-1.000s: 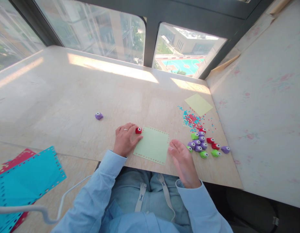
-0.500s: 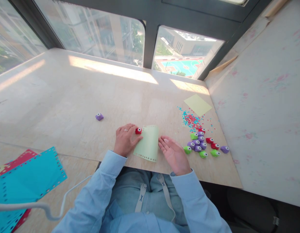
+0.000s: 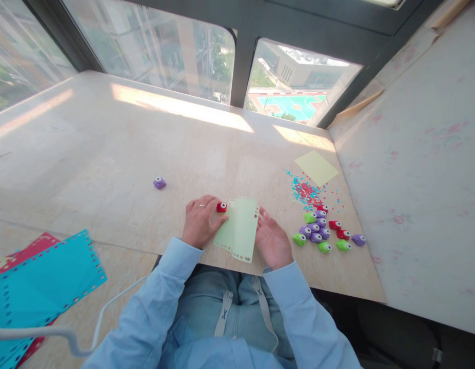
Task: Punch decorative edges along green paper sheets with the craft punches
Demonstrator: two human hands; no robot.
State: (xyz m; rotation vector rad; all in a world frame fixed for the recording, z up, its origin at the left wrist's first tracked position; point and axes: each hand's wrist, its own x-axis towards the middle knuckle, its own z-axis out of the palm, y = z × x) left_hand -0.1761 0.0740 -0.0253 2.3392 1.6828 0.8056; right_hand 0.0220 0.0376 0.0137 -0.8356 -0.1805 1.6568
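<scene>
A pale yellow-green sheet of paper (image 3: 241, 228), with small punched holes along its edges, is bent slightly over the table in front of me. My left hand (image 3: 202, 220) is closed around a small red craft punch (image 3: 221, 207) at the sheet's left edge, the thumb lying against the paper. At the right edge my right hand (image 3: 274, 238) has its fingers curled against the sheet, with the fingertips partly hidden. Nearest to it on the right is a cluster of purple, green and red craft punches (image 3: 315, 238).
Red and blue paper confetti (image 3: 307, 192) lies beyond the punches, beside another pale yellow sheet (image 3: 317, 168). One purple punch (image 3: 159, 183) stands alone on the left. Blue punched sheets (image 3: 53, 277) and a white cable (image 3: 102, 312) are at the lower left. A wall bounds the right side.
My right hand has closed from an open, palm-up pose onto the sheet's right edge. That edge has unfolded to the right, showing its punched holes. My left hand stays on the red punch.
</scene>
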